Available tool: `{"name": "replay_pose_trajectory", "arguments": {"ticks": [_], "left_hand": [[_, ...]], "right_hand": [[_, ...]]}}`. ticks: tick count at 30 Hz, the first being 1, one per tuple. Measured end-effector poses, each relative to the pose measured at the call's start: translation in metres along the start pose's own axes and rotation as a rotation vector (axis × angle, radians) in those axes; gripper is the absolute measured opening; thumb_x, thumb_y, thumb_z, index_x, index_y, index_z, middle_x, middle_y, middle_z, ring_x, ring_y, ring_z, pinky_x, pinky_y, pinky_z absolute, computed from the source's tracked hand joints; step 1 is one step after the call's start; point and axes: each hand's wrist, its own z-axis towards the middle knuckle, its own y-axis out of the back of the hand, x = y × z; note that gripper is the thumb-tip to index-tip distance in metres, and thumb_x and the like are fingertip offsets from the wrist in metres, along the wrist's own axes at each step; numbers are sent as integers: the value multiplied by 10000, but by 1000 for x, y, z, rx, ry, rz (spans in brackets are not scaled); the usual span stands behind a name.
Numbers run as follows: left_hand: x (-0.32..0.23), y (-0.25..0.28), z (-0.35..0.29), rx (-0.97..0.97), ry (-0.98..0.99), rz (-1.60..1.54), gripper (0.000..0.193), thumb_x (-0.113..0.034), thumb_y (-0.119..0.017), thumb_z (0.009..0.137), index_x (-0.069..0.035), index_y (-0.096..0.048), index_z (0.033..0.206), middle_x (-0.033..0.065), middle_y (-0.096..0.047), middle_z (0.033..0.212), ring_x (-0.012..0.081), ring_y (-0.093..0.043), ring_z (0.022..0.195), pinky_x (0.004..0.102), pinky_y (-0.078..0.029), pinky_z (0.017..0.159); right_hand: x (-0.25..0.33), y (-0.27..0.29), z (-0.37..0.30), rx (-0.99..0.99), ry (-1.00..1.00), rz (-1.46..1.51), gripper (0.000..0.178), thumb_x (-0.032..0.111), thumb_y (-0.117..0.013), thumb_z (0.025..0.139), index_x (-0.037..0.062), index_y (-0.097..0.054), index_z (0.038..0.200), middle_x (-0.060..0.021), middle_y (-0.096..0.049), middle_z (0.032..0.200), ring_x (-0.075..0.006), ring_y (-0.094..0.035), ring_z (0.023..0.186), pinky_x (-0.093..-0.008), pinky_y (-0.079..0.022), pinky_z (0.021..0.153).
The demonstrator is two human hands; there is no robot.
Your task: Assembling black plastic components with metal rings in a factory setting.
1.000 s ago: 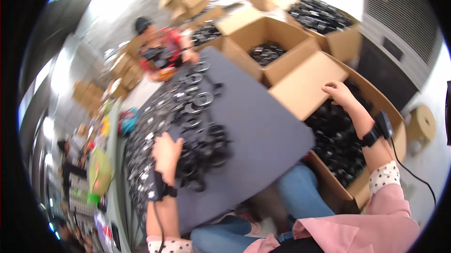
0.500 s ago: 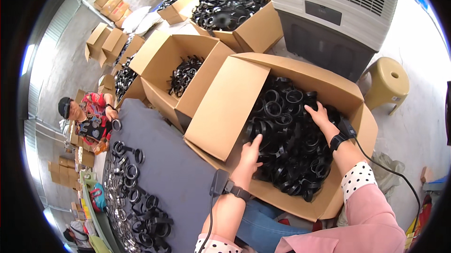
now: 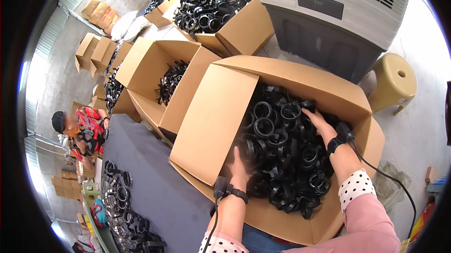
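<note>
Black plastic rings with short side tabs (image 3: 282, 147) fill an open cardboard box (image 3: 305, 232) in front of me. My left hand (image 3: 238, 171) is inside the box at the left side of the heap. Its thumb points up and apart, and the other fingers are partly hidden against the rings. On the far right side of the heap, my right hand (image 3: 317, 121) lies with its fingers stretched out against the rings, their tips partly covered. The heap lies between both hands, and neither is closed round a single ring.
A grey cloth-covered table (image 3: 155, 178) on the left bears several loose rings (image 3: 123, 196). Behind stand two more cardboard boxes (image 3: 246, 23) (image 3: 188, 84) with black parts. A large cooler (image 3: 324, 32) and a tan stool (image 3: 392, 81) stand right. Across the table sits another person (image 3: 89, 128).
My left hand has moved left and down along the heap, its thumb now off the rings. My right hand has shifted slightly. The co-worker's arm has drawn back from the table with the ring.
</note>
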Motion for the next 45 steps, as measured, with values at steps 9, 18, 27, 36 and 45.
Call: {"name": "replay_pose_trajectory", "arguments": {"ticks": [9, 18, 27, 36, 45], "left_hand": [[35, -36, -1, 266, 95, 44, 799, -680, -597, 785, -222, -360, 1395, 75, -483, 1373, 323, -467, 1247, 644, -338, 917], [44, -23, 18, 112, 25, 245, 858, -524, -723, 771, -195, -314, 1449, 96, -411, 1432, 363, -441, 1262, 684, -335, 955], [39, -12, 31, 221, 59, 368, 850, -471, -772, 738, -198, -359, 1429, 93, -469, 1379, 355, -466, 1228, 646, -421, 860], [76, -16, 26, 214, -457, 425, 616, -376, -763, 779, -108, -527, 1280, 65, -584, 1217, 233, -545, 1116, 404, -457, 901], [81, -13, 42, 239, -306, 222, 627, -259, -772, 760, 30, -533, 1262, 123, -599, 1238, 232, -551, 1162, 327, -391, 1009]], "right_hand": [[35, -30, -41, 276, -215, -133, 978, 710, -602, 745, 131, -304, 1474, -158, -274, 1526, -402, -244, 1394, -678, -242, 1025], [19, -14, -9, 325, -268, -159, 929, 666, -599, 769, 137, -303, 1474, -176, -338, 1492, -476, -301, 1340, -723, -230, 994], [28, -29, -7, 373, -338, -324, 703, 599, -450, 896, 134, -393, 1421, -174, -444, 1417, -434, -425, 1274, -714, -306, 952], [12, -33, -29, 356, -237, -292, 552, 486, -534, 892, 152, -464, 1325, -130, -549, 1263, -355, -572, 1101, -662, -435, 842], [-7, -24, -1, 336, -305, -222, 504, 449, -570, 896, 58, -579, 1213, -100, -682, 1051, -297, -664, 899, -499, -505, 805]]}}
